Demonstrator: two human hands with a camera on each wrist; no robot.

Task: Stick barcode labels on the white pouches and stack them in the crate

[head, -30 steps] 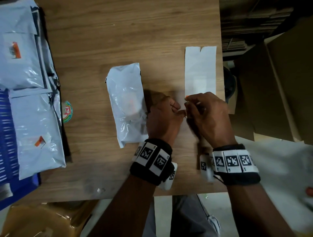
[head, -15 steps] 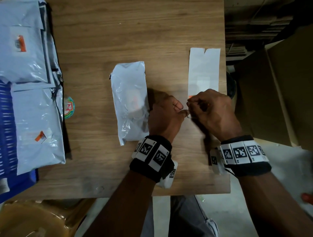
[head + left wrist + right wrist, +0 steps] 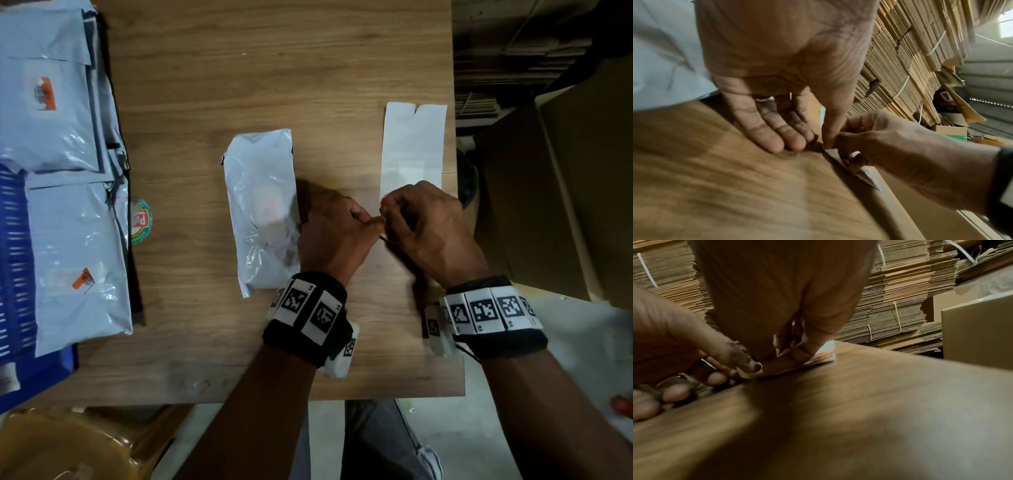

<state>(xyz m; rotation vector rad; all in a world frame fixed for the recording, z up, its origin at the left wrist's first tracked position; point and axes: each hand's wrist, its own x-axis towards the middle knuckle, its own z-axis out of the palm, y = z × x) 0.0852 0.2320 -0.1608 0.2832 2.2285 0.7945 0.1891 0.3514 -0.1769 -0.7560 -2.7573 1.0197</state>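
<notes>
1. You're on the peel step: your left hand (image 3: 334,236) pinches the corner of the label strip (image 3: 412,150) and your right hand (image 3: 426,228) nips a barcode label (image 3: 823,355) at its near end.
2. An unlabelled white pouch (image 3: 262,209) lies just left of your hands; the labelled pouches (image 3: 73,260) sit in the blue crate (image 3: 15,274), far left.
3. Next, probably: lift the label free, press it flat on the pouch.

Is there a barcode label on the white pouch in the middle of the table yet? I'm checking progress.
No: in the head view the pouch lies bare beside the left hand, while both hands work at the label sheet.
</notes>
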